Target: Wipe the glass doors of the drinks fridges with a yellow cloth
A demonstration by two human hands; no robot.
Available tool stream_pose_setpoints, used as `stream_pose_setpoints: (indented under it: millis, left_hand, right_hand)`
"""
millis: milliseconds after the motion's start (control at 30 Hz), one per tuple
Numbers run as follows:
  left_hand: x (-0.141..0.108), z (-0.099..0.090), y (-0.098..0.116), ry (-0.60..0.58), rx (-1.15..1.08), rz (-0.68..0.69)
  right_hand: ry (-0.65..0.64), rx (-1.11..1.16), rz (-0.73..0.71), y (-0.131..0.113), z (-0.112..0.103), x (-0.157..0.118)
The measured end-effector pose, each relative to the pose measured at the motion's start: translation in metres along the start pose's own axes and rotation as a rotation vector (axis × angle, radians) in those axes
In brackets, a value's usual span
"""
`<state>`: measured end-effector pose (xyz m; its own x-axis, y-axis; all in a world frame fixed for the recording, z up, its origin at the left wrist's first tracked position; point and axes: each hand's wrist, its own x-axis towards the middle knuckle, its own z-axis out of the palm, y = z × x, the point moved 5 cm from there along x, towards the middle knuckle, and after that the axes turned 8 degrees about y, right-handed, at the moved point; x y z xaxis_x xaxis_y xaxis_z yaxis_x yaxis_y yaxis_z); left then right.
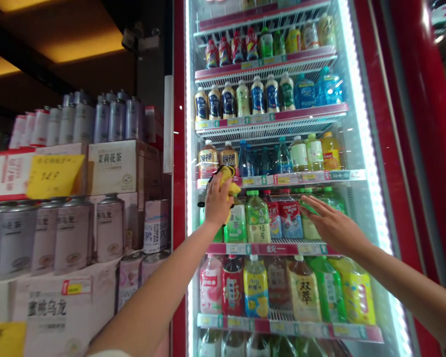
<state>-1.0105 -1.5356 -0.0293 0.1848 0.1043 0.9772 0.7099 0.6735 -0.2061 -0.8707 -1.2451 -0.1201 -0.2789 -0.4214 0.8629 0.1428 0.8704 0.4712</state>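
Observation:
My left hand (218, 201) is closed around a bunched yellow cloth (228, 181), with some dark bits showing at its edge. It is held up in front of the drinks fridge (280, 249), near the middle shelves, and seems to press on the glass door. To the right, my right hand (332, 223) is raised with its fingers stretched out, at or close to the glass; whether it touches cannot be told. Behind the hands stand a green tea bottle (258, 218) and red-and-blue drink cartons (292, 218).
Rows of bottles fill the lit shelves above and below. At the left, grey cans (74, 233) and a white carton (113, 166) are stacked, with a yellow price sign (55, 176). The fridge's red frame (390, 148) rises on the right.

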Motion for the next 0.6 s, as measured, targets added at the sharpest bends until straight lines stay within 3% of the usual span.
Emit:
stream_pose_setpoints:
  millis: [100, 167, 300, 400, 467, 533, 600]
  left_hand:
    - [0.038, 0.015, 0.01, 0.165, -0.003, -0.166]
    - [0.048, 0.032, 0.037, 0.16, -0.024, -0.128]
    - [0.024, 0.049, 0.081, -0.069, -0.072, 0.178]
    - [-0.001, 0.038, 0.075, -0.241, -0.089, 0.408]
    - [0.003, 0.025, 0.054, -0.188, -0.058, 0.337]
    - [0.021, 0.018, 0.036, -0.038, -0.021, 0.128]
    - [0.043, 0.024, 0.037, 0.092, -0.009, -0.065]
  right_hand:
    - [0.005, -0.015, 0.014, 0.011, -0.002, -0.002]
    - [0.01, -0.011, 0.035, 0.016, -0.002, -0.002]
    - [0.015, 0.025, 0.058, 0.017, 0.0, -0.003]
    - [0.012, 0.029, 0.052, 0.02, -0.001, -0.006]
    - [0.004, 0.018, 0.054, 0.026, -0.001, -0.008]
    - [0.005, 0.002, 0.077, 0.038, -0.002, -0.008]
    - [0.019, -0.018, 0.115, 0.051, -0.003, -0.008]
